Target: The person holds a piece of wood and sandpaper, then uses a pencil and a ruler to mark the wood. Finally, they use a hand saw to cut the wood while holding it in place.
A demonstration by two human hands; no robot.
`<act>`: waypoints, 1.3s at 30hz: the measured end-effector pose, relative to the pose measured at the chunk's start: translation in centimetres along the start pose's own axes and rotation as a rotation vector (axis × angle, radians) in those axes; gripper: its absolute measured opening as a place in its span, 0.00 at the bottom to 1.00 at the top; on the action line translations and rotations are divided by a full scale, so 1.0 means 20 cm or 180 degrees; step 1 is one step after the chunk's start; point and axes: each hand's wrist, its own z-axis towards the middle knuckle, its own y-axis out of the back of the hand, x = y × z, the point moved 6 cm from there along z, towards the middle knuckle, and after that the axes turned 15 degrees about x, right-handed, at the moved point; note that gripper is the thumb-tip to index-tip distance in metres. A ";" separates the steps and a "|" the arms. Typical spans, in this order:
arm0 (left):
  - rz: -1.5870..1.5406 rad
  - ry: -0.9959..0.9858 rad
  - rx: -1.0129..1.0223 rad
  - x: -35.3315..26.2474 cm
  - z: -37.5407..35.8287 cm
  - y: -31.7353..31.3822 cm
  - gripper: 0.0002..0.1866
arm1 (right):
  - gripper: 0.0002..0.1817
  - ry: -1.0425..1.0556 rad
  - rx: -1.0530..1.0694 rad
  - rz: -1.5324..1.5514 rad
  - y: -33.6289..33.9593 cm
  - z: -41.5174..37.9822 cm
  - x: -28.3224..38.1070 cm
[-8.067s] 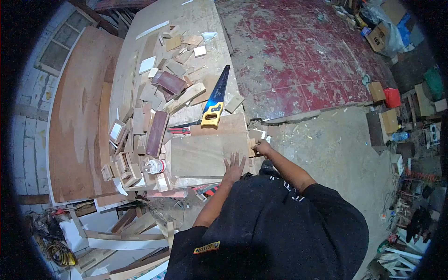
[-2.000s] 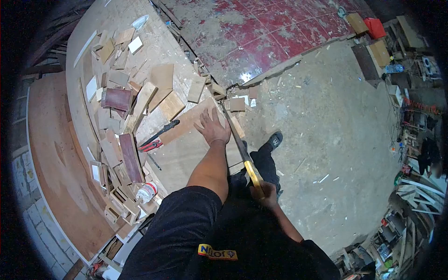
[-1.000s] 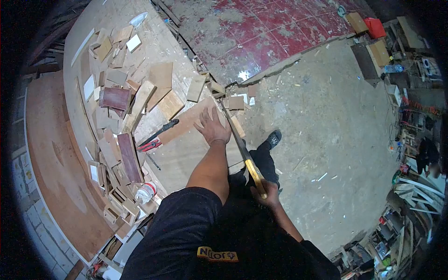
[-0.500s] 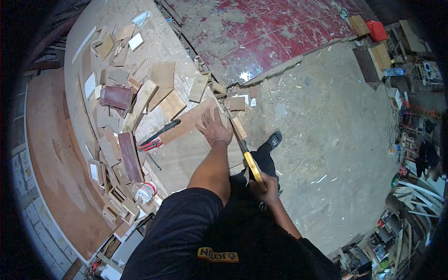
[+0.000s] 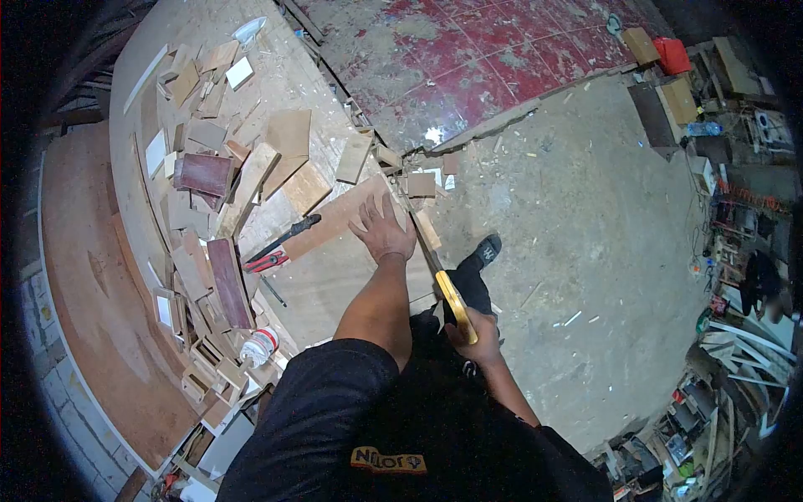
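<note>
My left hand point(image 5: 386, 233) lies flat with fingers spread on a thin brown board point(image 5: 322, 227) at the edge of the worktable. My right hand point(image 5: 473, 336) is wrapped round the yellow handle of a handsaw point(image 5: 452, 294). The saw's dark blade runs up along the table edge, beside my left fingers. A pale strip of wood point(image 5: 427, 229) shows just right of the blade. Left of my left hand lie a black-handled tool point(image 5: 288, 235), a red-handled tool point(image 5: 266, 262) and a pencil point(image 5: 273, 291).
Wood offcuts point(image 5: 266, 171) are heaped over the worktable's left side, with dark red blocks point(image 5: 207, 175) among them. A white tub point(image 5: 261, 344) stands nearer me. Right of the table is a concrete floor point(image 5: 577, 243) with scraps; clutter lines the far right.
The whole view has shifted slightly. My left hand stays on the board and my right hand keeps its hold on the handsaw, with little visible movement.
</note>
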 end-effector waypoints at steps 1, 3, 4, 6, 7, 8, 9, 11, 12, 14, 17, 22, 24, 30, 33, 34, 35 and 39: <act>0.0006 0.0003 -0.0008 0.00 0.01 0.01 0.39 | 0.14 -0.0057 0.0045 -0.0028 0.00 0.00 -0.01; -0.0060 -0.0008 0.0014 -0.01 -0.01 0.02 0.38 | 0.14 -0.0147 0.0091 -0.0054 -0.01 -0.05 -0.04; -0.0065 -0.0015 0.0017 -0.01 -0.01 0.01 0.38 | 0.14 -0.0048 0.0058 -0.0231 -0.01 -0.10 -0.06; -0.0065 -0.0030 0.0016 -0.01 -0.01 0.01 0.38 | 0.14 0.0060 0.0030 -0.0412 0.00 -0.17 -0.04; -0.0069 -0.0026 0.0015 0.00 0.00 0.01 0.38 | 0.15 0.0042 0.0048 -0.0320 0.02 -0.22 -0.02; -0.0093 -0.0035 0.0013 0.00 0.00 0.01 0.38 | 0.16 0.0021 0.0068 -0.0228 0.04 -0.23 0.01; -0.0114 -0.0045 0.0011 0.00 -0.01 0.01 0.39 | 0.16 0.0022 0.0071 -0.0228 0.04 -0.23 0.01; -0.0075 -0.0050 -0.0009 0.00 0.00 0.01 0.39 | 0.17 0.0022 0.0028 -0.0583 0.03 -0.18 0.04; -0.0037 -0.0050 -0.0015 0.00 0.00 0.00 0.39 | 0.17 0.0019 0.0024 -0.0579 0.02 -0.12 0.05; -0.0035 -0.0043 -0.0004 0.00 -0.01 0.01 0.39 | 0.17 -0.0180 -0.0010 0.0050 0.00 0.04 0.04; 0.0049 -0.0024 -0.0001 0.00 0.00 0.01 0.40 | 0.16 -0.0076 -0.0019 -0.0269 -0.01 0.17 0.03; 0.0092 0.0042 0.0106 -0.01 0.00 0.00 0.38 | 0.13 -0.0135 0.0038 -0.0430 0.03 -0.08 0.07; -0.0050 -0.0035 -0.0071 0.00 0.00 0.00 0.35 | 0.13 -0.0183 -0.0005 -0.0294 0.06 -0.15 0.13; -0.0055 -0.0060 -0.0125 0.01 0.01 -0.02 0.33 | 0.14 -0.0379 -0.0058 -0.0097 0.01 0.16 0.12; -0.0006 -0.0037 -0.0077 0.00 0.00 0.00 0.32 | 0.13 -0.0304 -0.0126 -0.0268 -0.02 0.27 0.08; 0.0005 -0.0050 -0.0080 0.00 0.00 0.00 0.32 | 0.12 -0.0173 -0.0233 -0.0515 -0.02 0.28 0.09; 0.0014 -0.0049 -0.0088 0.00 -0.01 0.00 0.32 | 0.12 -0.0185 -0.0245 -0.0508 -0.01 0.24 0.09; -0.0035 -0.0064 -0.0048 0.00 0.00 0.01 0.32 | 0.15 -0.0398 -0.0083 -0.0086 0.05 -0.04 0.14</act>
